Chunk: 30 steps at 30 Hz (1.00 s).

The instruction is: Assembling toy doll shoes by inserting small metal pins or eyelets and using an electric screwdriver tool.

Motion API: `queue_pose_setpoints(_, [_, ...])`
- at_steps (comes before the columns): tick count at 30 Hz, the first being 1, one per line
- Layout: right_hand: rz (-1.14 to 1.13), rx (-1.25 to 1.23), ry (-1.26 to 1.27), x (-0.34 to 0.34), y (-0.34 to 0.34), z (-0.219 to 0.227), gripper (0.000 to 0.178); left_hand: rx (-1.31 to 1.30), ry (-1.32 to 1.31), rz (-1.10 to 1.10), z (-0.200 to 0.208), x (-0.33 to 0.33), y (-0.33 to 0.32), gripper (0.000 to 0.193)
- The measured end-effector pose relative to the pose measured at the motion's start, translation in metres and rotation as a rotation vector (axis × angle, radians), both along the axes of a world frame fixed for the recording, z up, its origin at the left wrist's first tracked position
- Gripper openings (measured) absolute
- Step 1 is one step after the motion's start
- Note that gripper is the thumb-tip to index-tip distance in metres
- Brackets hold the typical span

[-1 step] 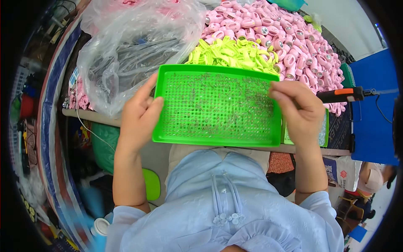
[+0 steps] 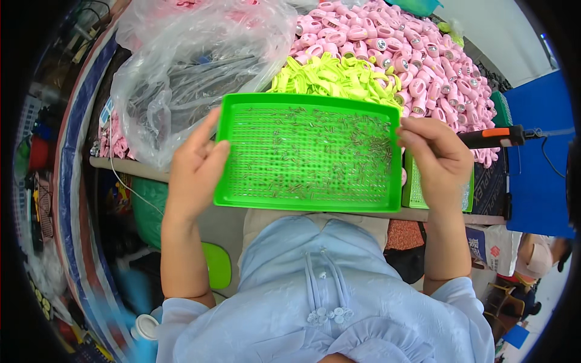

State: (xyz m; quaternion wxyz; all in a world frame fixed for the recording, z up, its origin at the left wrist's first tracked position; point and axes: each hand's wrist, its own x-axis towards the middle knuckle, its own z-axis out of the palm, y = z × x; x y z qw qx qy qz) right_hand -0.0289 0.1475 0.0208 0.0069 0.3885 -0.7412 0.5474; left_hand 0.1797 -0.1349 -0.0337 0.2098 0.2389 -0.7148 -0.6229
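A shallow green tray (image 2: 272,151) with a perforated-looking floor is held up in front of my body, over the table's front edge. Many small thin metal pins (image 2: 378,145) lie scattered in it, thickest towards its right end. My left hand (image 2: 196,163) is closed on the tray's left side, thumb on the rim and the other fingers partly behind it. At the opposite end my right hand (image 2: 440,160) pinches the upper right rim with curled fingers.
A heap of pink plastic housings (image 2: 417,54) covers the table's back right, with yellow-green strips (image 2: 336,78) before it. Clear plastic bags (image 2: 206,72) lie back left. A black-and-orange tool (image 2: 499,136) and a second green tray (image 2: 416,190) are at the right.
The tray and my left hand have shifted slightly left. My right hand has moved a little right, its fingertips now at the tray's outer rim. The pins have shifted on the floor.
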Motion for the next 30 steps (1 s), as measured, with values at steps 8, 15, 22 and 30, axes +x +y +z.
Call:
queue_pose_setpoints(8, [-0.222, -0.124, -0.328, 0.001, 0.026, -0.026, 0.016, 0.008, -0.04, -0.03, 0.009, -0.001, 0.002, 0.057])
queue_pose_setpoints(15, [-0.243, -0.17, -0.348, -0.012, 0.048, -0.028, 0.016, -0.024, -0.117, -0.15, 0.017, -0.009, 0.021, 0.057])
queue_pose_setpoints(22, [-0.121, 0.147, 0.071, 0.012, 0.04, -0.002, 0.03, -0.106, -0.084, -0.066, 0.014, -0.016, 0.029, 0.056])
queue_pose_setpoints(30, [-0.082, 0.748, 0.495, 0.041, 0.006, -0.022, 0.104, -0.176, -0.009, 0.072, -0.004, -0.018, 0.074, 0.059])
